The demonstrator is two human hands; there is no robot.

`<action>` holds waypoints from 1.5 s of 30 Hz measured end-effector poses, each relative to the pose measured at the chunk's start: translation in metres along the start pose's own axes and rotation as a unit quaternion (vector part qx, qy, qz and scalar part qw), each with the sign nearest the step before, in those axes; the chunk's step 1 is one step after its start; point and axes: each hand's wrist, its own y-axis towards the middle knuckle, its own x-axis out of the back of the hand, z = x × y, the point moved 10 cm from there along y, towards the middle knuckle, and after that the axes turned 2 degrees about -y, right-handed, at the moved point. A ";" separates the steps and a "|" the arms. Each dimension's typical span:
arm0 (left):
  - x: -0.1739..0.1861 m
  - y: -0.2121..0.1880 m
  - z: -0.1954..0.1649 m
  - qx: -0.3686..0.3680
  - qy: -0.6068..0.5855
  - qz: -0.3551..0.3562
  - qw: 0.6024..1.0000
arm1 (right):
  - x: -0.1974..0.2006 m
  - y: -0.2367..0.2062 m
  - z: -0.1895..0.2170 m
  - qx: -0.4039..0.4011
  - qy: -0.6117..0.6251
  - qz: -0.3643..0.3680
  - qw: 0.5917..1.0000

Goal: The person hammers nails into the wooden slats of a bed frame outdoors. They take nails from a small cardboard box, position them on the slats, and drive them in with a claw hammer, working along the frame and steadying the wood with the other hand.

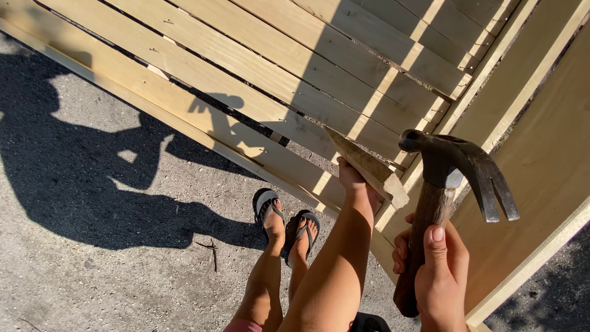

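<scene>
**Hammer raised beside a slatted timber frame**

Nearest to us, our right hand (439, 270) is wrapped around the wooden handle of a claw hammer (452, 184), thumb lying up the shaft, the dark steel head lifted clear of the wood with its claws pointing right and down; just left of it our left hand (356, 181) is closed on a short offcut of wood (369, 167), pinching it so that one pointed end angles up-left against the frame; below, our feet in flip-flops (286, 221) stand on sunlit gravel (110, 276), where our shadow falls long to the left. Beyond the hands lies the pale timber frame (295, 80); many slats already sit side by side across it, with narrow gaps between them, so we judge the boarding well advanced; whether every slat is nailed we cannot tell. At right a wider board (541, 166) runs along the frame's edge.
</scene>
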 end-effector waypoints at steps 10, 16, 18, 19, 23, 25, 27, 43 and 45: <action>-0.053 -0.012 0.005 -0.009 -0.031 0.010 0.999 | -0.012 -0.021 -0.004 0.015 0.064 -0.004 0.998; -0.064 -0.036 0.000 0.044 -0.129 -0.067 0.988 | -0.001 -0.019 -0.009 0.028 0.033 -0.007 0.999; -0.071 -0.039 -0.005 0.054 -0.116 -0.084 0.988 | 0.006 -0.021 -0.013 0.034 -0.016 -0.014 0.999; -0.073 -0.040 -0.005 0.059 -0.104 -0.097 0.988 | 0.005 -0.023 -0.012 0.063 -0.017 -0.001 0.998; -0.075 -0.038 -0.002 0.061 -0.094 -0.131 0.985 | -0.006 -0.026 -0.027 0.104 -0.133 0.028 0.985; -0.081 -0.027 -0.006 0.029 -0.104 -0.090 0.990 | -0.007 -0.027 -0.040 0.086 -0.172 0.012 0.981; -0.077 -0.014 -0.005 0.017 -0.096 -0.086 0.992 | -0.005 -0.029 -0.049 0.069 -0.136 -0.013 0.988; -0.063 0.030 -0.033 -0.046 -0.292 -0.047 0.954 | -0.019 -0.006 -0.043 0.059 -0.183 0.022 0.981; -0.075 0.040 -0.052 -0.026 -0.219 -0.111 0.969 | -0.037 -0.013 -0.022 0.173 -0.131 0.049 0.975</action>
